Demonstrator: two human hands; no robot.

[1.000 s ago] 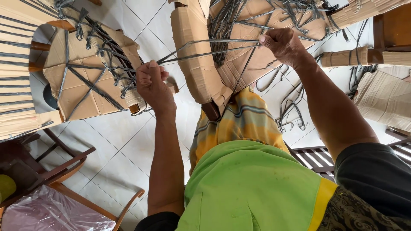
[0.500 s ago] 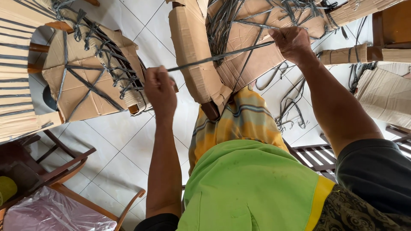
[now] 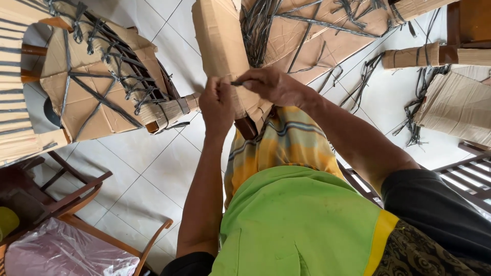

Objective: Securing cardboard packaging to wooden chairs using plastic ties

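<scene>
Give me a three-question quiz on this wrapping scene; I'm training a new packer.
1. True or false: both hands meet at the dark strap on the cardboard-wrapped chair leg.
2. What covers the floor? A white tiles, B carpet, C bare wood.
3. Which hand pinches the strap end pointing toward the other?

Key: 1 true. 2 A. 3 The right hand; the left hand closes its grip beside it.

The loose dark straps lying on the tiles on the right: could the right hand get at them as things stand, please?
Probably yes: the right hand pinches a dark strap with the left hand, but bare floor leads to the loose straps.
</scene>
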